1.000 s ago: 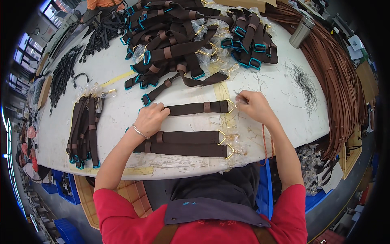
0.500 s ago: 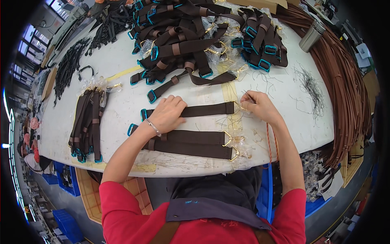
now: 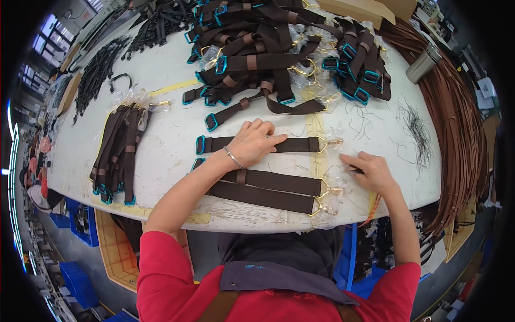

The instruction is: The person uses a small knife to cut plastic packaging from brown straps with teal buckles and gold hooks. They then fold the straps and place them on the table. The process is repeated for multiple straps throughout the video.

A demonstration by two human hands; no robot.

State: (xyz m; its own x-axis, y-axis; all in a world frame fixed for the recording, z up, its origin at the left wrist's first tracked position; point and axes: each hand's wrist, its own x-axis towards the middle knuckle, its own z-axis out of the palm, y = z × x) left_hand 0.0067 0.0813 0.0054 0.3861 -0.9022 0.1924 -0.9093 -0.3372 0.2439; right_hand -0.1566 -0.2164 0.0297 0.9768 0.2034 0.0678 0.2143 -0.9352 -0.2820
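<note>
My left hand (image 3: 253, 144) lies on a dark brown webbing strap (image 3: 295, 145), fingers spread and pressing it to the table. This strap has a blue buckle (image 3: 200, 144) at its left end and a gold hook (image 3: 328, 143) at its right. Below and right of that hook, apart from the strap, my right hand (image 3: 371, 172) is closed around a small dark tool, mostly hidden by the fingers. An orange cord (image 3: 374, 208) hangs below that hand. Nearer to me, two similar straps (image 3: 263, 198) lie side by side, their gold hooks (image 3: 324, 199) partly wrapped in clear plastic.
A large heap of straps (image 3: 252, 61) covers the table's far middle, beside a smaller pile (image 3: 354, 64). At the left lies a strap bundle (image 3: 118, 145). A steel flask (image 3: 424, 63) stands near long brown strips (image 3: 456, 129). Loose threads (image 3: 416, 131) litter the white table (image 3: 166, 123).
My right hand has moved away from the strap's gold hook, toward me and to the right. My left hand stays on the strap. The whole view has shifted slightly.
</note>
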